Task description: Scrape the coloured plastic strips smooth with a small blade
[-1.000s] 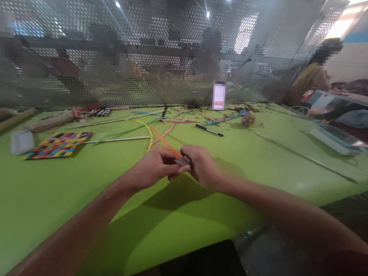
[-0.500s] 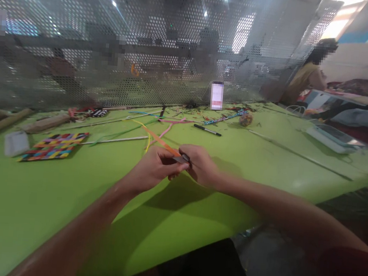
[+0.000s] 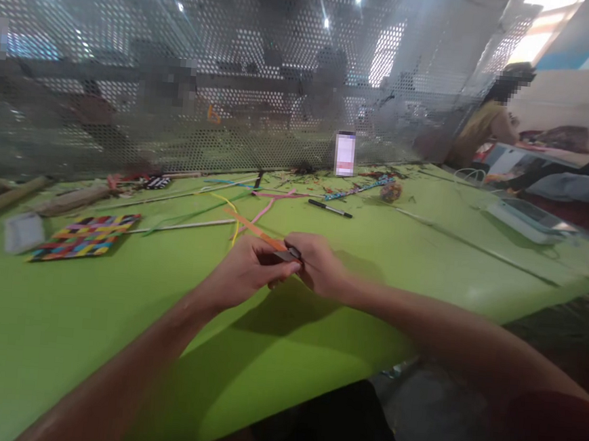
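My left hand (image 3: 240, 267) pinches a flat orange strip (image 3: 254, 229) between thumb and fingers. The strip's far end slants up and away to the left, above the table. Closed right beside it, touching at the fingertips, is my right hand (image 3: 321, 267), gripping a small knife whose grey blade (image 3: 286, 254) lies against the strip's near end. The knife's handle is mostly hidden in the fist. Beyond the hands, yellow (image 3: 236, 228), pink (image 3: 265, 210) and green (image 3: 193, 210) strips rest on the green table (image 3: 127, 330).
A woven multicoloured mat (image 3: 86, 237) and a white box (image 3: 24, 233) lie at left. A pen (image 3: 330, 208), a woven ball (image 3: 391, 191) and a phone (image 3: 344, 154) stand or lie farther back, before a perforated metal screen (image 3: 261, 123). At right are a thin stick (image 3: 476, 245) and a seated person (image 3: 491, 120).
The blade shows slightly farther left along the orange strip. Both hands keep nearly the same place and grip; the whole view has shifted a little.
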A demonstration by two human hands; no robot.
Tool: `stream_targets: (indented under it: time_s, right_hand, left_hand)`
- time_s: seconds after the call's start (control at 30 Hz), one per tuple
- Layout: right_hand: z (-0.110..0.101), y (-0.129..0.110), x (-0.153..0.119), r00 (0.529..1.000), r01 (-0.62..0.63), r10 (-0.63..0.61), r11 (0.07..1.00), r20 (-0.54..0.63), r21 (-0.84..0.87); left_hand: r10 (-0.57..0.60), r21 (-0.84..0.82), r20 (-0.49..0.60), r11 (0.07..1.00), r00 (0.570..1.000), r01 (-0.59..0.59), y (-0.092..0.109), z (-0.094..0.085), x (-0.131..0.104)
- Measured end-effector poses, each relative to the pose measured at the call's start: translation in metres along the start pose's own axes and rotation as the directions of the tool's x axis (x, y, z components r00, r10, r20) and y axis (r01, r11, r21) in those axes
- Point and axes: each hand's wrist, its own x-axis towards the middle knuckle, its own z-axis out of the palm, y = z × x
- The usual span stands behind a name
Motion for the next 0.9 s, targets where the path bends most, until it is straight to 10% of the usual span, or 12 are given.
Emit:
stream_targets:
  time_s: [0.53, 0.9]
  right_hand:
    - [-0.016, 0.004, 0.013, 0.99, -0.133, 0.139, 0.97, 0.013, -0.201]
    - [-0.016, 0.008, 0.019, 1.0, -0.016, 0.015, 0.997, 0.01, 0.071]
  left_hand:
    - [-0.071, 0.024, -0.081, 0.997, 0.994, 0.073, -0.016, -0.025, 0.009]
    - [-0.084, 0.068, -0.042, 0.994, 0.996, 0.086, -0.023, -0.029, 0.014]
